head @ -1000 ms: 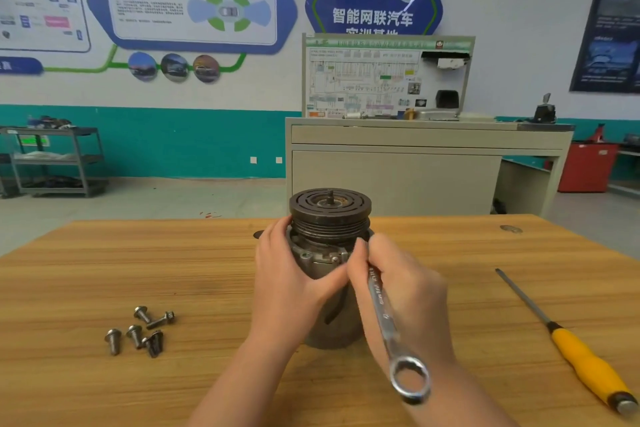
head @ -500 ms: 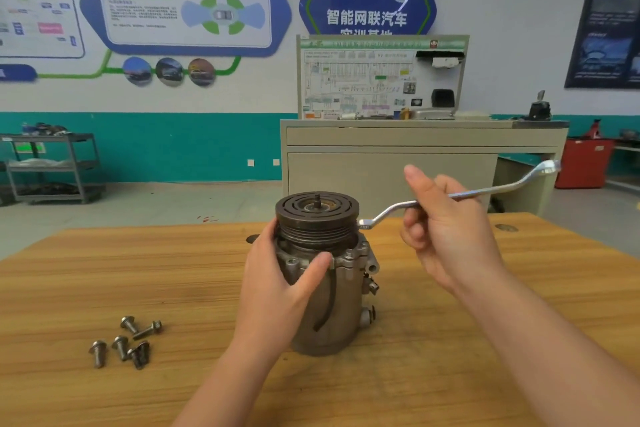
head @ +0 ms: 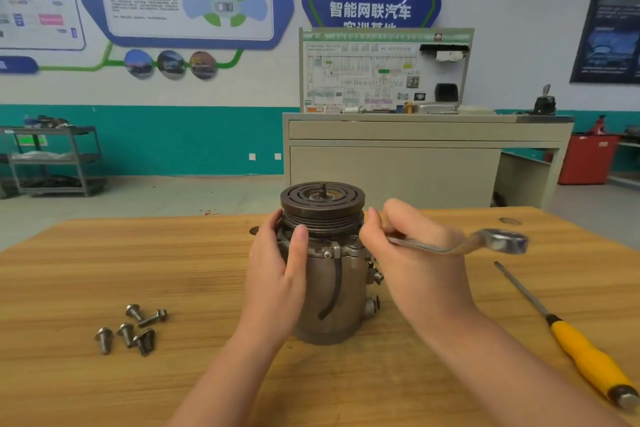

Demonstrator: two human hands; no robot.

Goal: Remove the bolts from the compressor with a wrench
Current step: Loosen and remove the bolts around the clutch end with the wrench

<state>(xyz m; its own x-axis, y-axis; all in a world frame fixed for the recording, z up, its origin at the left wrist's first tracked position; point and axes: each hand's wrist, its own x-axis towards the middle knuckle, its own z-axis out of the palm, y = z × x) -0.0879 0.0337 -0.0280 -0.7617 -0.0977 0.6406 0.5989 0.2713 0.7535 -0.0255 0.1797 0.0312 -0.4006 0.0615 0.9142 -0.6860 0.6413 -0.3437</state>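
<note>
A grey metal compressor (head: 332, 291) stands upright on the wooden table (head: 104, 270), its dark grooved pulley on top. My left hand (head: 277, 274) grips its left side, thumb on the pulley's lower rim. My right hand (head: 412, 256) holds a silver ring wrench (head: 464, 243) against the compressor's right flange. The wrench handle points right, and its free ring end hangs above the table. The working end is hidden behind my fingers. Several loose bolts (head: 133, 328) lie on the table to the left.
A yellow-handled screwdriver (head: 581, 347) lies at the right, near the table's front edge. Beyond the table stand a beige workbench (head: 415, 156) with a wiring display board and a grey shelf cart (head: 55, 159) at the far left.
My right hand swung the wrench from pointing toward me up and out to the right, then came down close against the compressor's flange. My left hand kept its grip.
</note>
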